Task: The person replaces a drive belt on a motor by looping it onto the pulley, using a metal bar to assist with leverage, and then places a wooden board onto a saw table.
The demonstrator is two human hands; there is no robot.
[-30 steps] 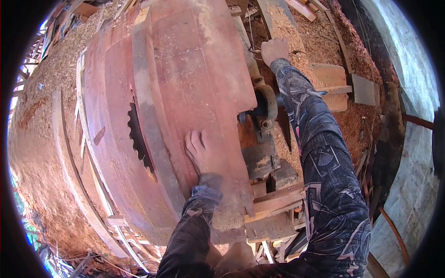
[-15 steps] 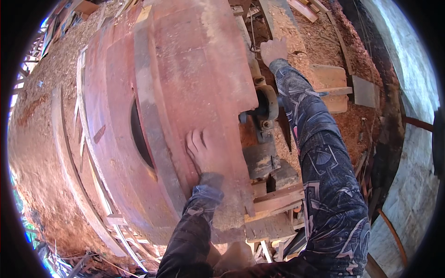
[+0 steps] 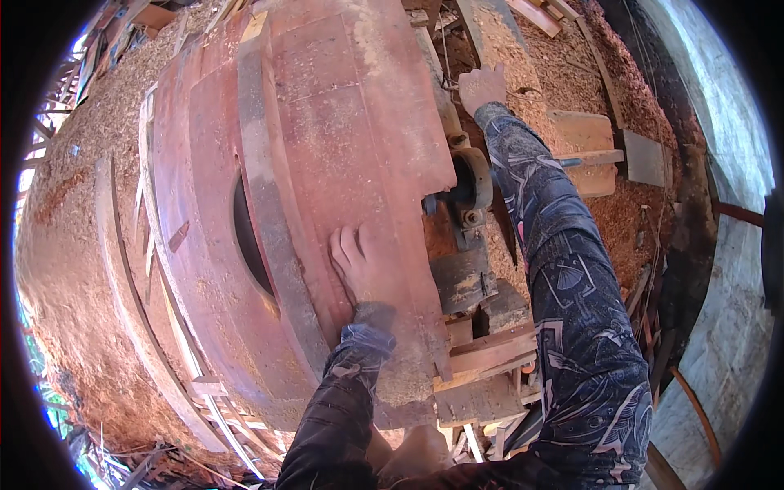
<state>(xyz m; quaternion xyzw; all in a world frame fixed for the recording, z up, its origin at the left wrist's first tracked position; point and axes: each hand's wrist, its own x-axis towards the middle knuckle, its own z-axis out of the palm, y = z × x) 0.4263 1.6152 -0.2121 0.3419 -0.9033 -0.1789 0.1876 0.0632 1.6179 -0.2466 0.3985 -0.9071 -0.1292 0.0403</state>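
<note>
My left hand [image 3: 363,265] lies palm down on a worn reddish board top [image 3: 327,155], fingers stretched out and slightly apart, holding nothing. Left of it, a grey wooden strip [image 3: 265,147] is fixed along the board, beside a long dark slot [image 3: 247,233]. Farther off to the right, my right hand [image 3: 482,88] is closed in a fist close to a thin metal rod [image 3: 444,49]. Whatever it grips, if anything, is hidden. Below my right hand, at the board's right edge, sits a round, dark metal bearing housing [image 3: 474,181] with bolts.
Wood shavings [image 3: 90,212] cover the ground on both sides. Long planks [image 3: 131,302] lie at the left. Timber blocks [image 3: 490,351] stand below the bearing housing. A flat wooden piece [image 3: 584,151] lies right of my right arm, and a pale sheet [image 3: 727,359] hangs at the far right.
The whole view has shifted very slightly. Both hands keep their places, the left on the board and the right closed by the rod.
</note>
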